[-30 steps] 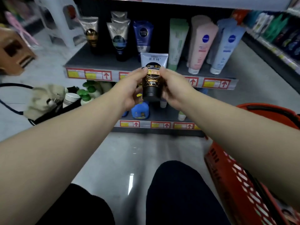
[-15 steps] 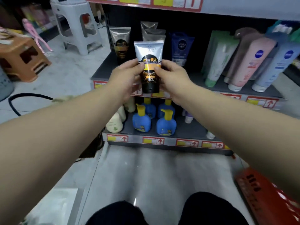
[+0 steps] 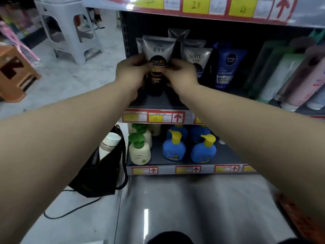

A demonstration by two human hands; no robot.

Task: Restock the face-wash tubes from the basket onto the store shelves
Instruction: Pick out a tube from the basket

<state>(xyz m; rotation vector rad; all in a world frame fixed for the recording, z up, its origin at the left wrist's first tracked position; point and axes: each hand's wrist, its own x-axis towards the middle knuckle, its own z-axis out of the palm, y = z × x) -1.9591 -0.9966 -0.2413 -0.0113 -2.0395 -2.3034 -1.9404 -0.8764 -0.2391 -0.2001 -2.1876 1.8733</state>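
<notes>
Both of your hands are clamped on one face-wash tube (image 3: 157, 61). The left hand (image 3: 133, 69) pinches its left edge and the right hand (image 3: 181, 73) pinches its right edge, fingers curled in toward the label. Gripping it from both sides keeps the tube upright and square to the aisle, with the cap down and the flat crimped end up.

The tube stands at the left end of the middle shelf (image 3: 156, 103), near the front edge above the price strip (image 3: 154, 118). Whether the cap already rests on the deck cannot be told, because the lower part is dark and partly hidden by your hands.

A matching silver tube (image 3: 138, 44) stands just behind it, which suggests this is the correct row. The Softto tube (image 3: 197, 57) is just beside it on the right, and the blue Nivea tube (image 3: 228, 67) stands further right.

Judged from this position, the step in hand is seating the tube. Confirm that the cap bears flat before releasing, since a tall tube on a narrow cap will likely tip into its neighbours.

The red basket (image 3: 299, 217) sits near you at the lower right. Its contents are not visible.
</notes>
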